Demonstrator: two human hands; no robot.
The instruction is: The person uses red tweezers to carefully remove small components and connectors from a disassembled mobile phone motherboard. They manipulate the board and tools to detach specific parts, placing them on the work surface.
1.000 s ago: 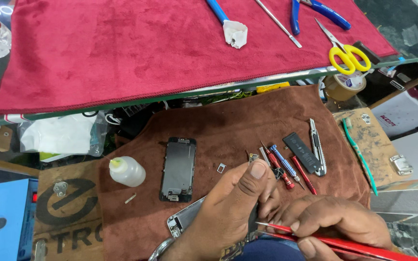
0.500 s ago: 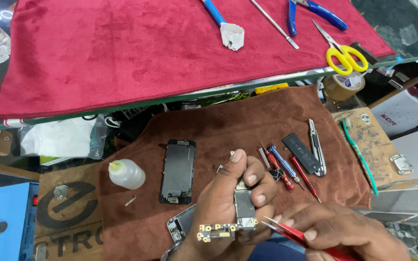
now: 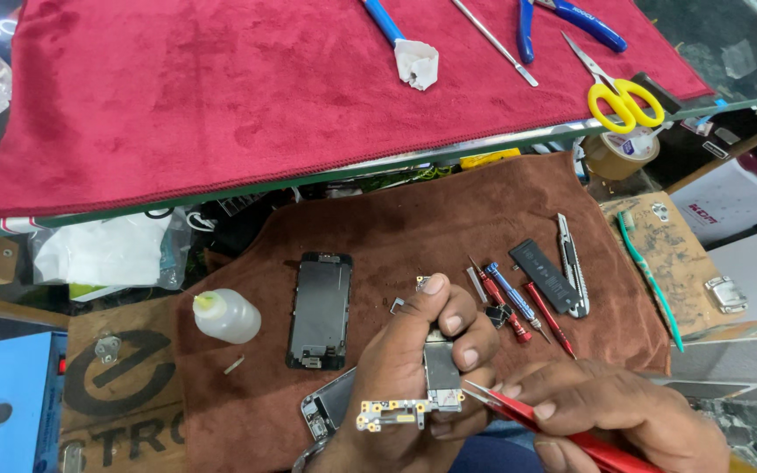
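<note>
While left hand (image 3: 405,368) grips circuit board (image 3: 442,372), red tweezers (image 3: 554,425) touching

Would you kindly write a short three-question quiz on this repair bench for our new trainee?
1. True or false: the left hand holds a small phone circuit board.
2. Which tool does the right hand hold: A) yellow-handled scissors, B) red tweezers, C) silver utility knife?
3. What lies between the small white squeeze bottle and the left hand on the brown cloth?

Key: 1 true; 2 B; 3 the black phone screen panel.
</note>
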